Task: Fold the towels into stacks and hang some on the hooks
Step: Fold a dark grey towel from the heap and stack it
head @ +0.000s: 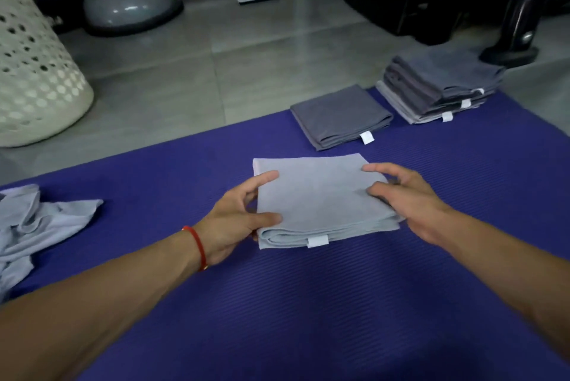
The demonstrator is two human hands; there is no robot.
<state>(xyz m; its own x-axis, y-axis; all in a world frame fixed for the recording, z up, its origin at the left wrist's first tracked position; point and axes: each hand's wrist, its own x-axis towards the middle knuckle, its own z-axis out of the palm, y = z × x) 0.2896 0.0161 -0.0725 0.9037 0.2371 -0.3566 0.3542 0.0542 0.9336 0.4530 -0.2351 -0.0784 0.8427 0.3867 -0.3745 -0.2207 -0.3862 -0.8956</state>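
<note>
Purple mat fills the floor; on it sits a folded light grey towel, left hand pinching its left edge, right hand gripping the right edge, white tag facing us.

text: none legible | towel tags: blank white

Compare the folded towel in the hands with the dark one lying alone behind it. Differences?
Shade: the held towel is light grey, the lone towel dark grey.
Contact: the left hand and right hand grip the held towel at its sides; nothing touches the lone towel.
Place: the held towel sits mid-mat, the lone towel nearer the far edge, beside the stack.
Shared: both are folded flat on the purple mat, each with a white tag at the near edge.
</note>
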